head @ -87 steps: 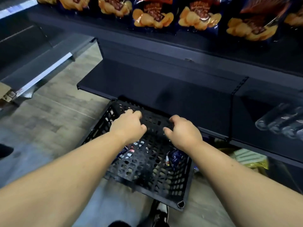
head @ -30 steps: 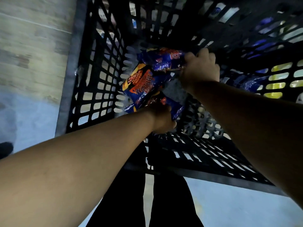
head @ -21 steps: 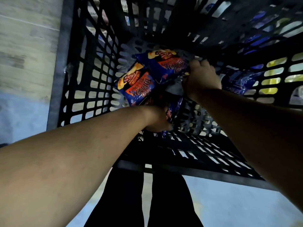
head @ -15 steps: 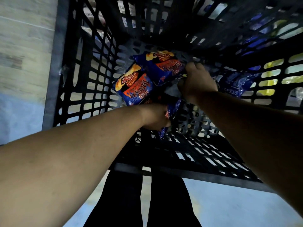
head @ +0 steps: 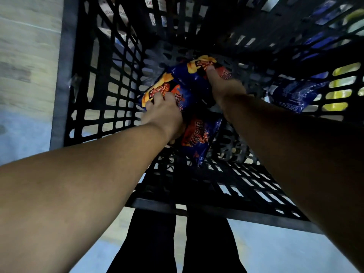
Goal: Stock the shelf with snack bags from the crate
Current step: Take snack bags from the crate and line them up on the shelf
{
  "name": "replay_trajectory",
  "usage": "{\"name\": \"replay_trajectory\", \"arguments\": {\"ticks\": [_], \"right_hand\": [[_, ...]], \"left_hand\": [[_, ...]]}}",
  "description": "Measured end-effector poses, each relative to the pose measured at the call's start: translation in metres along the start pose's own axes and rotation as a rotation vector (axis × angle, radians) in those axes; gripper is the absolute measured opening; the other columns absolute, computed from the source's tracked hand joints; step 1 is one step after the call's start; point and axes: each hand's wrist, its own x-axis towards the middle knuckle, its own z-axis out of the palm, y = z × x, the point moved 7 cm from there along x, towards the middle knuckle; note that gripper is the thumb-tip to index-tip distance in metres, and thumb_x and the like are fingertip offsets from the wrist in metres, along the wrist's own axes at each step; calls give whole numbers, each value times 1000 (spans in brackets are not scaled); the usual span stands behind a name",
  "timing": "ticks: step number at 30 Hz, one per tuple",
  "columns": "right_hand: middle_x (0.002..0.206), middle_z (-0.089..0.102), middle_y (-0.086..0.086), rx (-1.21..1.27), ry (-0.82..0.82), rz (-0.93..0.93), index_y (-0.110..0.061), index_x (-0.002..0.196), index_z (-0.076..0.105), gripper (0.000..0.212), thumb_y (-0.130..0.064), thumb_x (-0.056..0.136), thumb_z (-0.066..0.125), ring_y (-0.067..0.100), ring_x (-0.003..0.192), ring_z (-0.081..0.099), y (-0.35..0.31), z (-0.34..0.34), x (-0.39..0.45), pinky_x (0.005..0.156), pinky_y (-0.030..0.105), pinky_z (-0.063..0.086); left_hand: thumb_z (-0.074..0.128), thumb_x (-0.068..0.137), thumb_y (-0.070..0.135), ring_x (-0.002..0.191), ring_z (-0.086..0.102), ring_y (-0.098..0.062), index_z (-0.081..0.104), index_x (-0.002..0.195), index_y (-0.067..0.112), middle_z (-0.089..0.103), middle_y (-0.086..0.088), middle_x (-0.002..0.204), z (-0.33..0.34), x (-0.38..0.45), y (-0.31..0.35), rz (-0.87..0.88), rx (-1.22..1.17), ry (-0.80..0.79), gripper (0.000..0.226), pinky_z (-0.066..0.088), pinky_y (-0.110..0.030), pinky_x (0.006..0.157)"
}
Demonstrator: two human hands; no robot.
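Observation:
I look straight down into a black lattice crate [head: 59,91]. Three blue and orange snack bags lie bunched on its floor. My left hand [head: 164,115] grips the left snack bag [head: 157,89], fingers curled over its front. My right hand [head: 224,88] pinches the upper snack bag [head: 194,75], with the thumb across its printed face. A third snack bag [head: 201,134] sits just below both hands, partly under my left wrist. The shelf is out of view.
Another blue bag [head: 295,95] lies back side up against the crate's right wall. More packets show through the far wall's slots. Wooden floor [head: 25,56] runs along the left, and my dark trouser legs [head: 177,243] stand at the near rim.
My left hand has moved up from the lower bag onto the left bag. My right hand has shifted so its thumb lies over the upper bag. The lower bag now shows.

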Motion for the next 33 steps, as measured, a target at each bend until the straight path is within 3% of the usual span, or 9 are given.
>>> {"name": "replay_trajectory", "arguments": {"ticks": [2, 5, 9, 14, 17, 19, 23, 27, 33], "right_hand": [[136, 49, 17, 27, -50, -7, -1, 140, 42, 83, -66, 89, 47, 30, 120, 52, -3, 3, 4, 90, 28, 45], [110, 64, 5, 217, -85, -42, -8, 115, 59, 33, -33, 93, 60, 10, 80, 60, -7, 1, 5, 54, 11, 44], [84, 61, -3, 322, -16, -48, -15, 92, 63, 9, -22, 88, 67, 2, 62, 54, 4, -19, 15, 49, 10, 46], [100, 67, -6, 145, 58, -56, -19, 114, 60, 60, -53, 68, 77, 15, 85, 67, 19, -43, 28, 75, 28, 56], [103, 66, -3, 142, 9, -162, -16, 121, 57, 54, -41, 77, 75, 11, 80, 65, 23, -49, 30, 73, 26, 57], [105, 65, -5, 50, 65, -224, -24, 123, 52, 58, -56, 77, 70, 13, 87, 63, 18, -60, 21, 81, 31, 54], [116, 62, 1, -162, 141, -308, -28, 128, 44, 55, -66, 88, 46, 22, 97, 61, 14, -70, 11, 82, 34, 48], [129, 56, 4, -300, 139, -398, -36, 137, 37, 54, -59, 89, 48, 28, 108, 59, 8, -69, 1, 89, 42, 48], [143, 44, 8, -548, 151, -460, -31, 149, 20, 66, -29, 94, 56, 33, 122, 51, 12, -64, -9, 96, 45, 45]], "left_hand": [[62, 90, 23, 130, 31, -40, 18, 146, 14, 23, -14, 146, 4, 6, -2, -3, -28, -15, 72, 35, -46, 100], [66, 87, 29, 129, 37, -43, 3, 152, 18, 10, -16, 153, 2, 13, -2, 24, -52, -7, 90, 35, -44, 102], [65, 83, 50, 129, 38, -40, -5, 152, 25, 9, -16, 154, 0, 14, 2, 15, -129, -23, 101, 37, -41, 99], [60, 84, 47, 106, 56, -31, 32, 135, 18, 47, -13, 126, -2, 31, -1, -176, -542, 68, 65, 51, -37, 85], [62, 88, 30, 81, 67, -30, 40, 110, 18, 60, -11, 102, 1, 37, 1, -292, -984, 88, 33, 60, -45, 67], [59, 91, 20, 79, 65, -28, 40, 108, 16, 58, -9, 95, 0, 38, 3, -307, -1108, 99, 25, 60, -44, 67], [59, 88, 22, 125, 42, -30, 39, 140, 14, 41, -13, 136, -22, 39, 22, 213, -165, 216, 57, 37, -42, 107], [55, 86, 20, 145, 6, -24, 20, 151, 28, 12, 0, 159, -15, 33, 54, 553, 383, -25, 74, 10, -49, 116], [55, 88, 26, 148, -8, -20, 27, 149, 25, 7, 3, 161, 13, 38, 67, 589, 796, -274, 67, -10, -65, 111]]}}
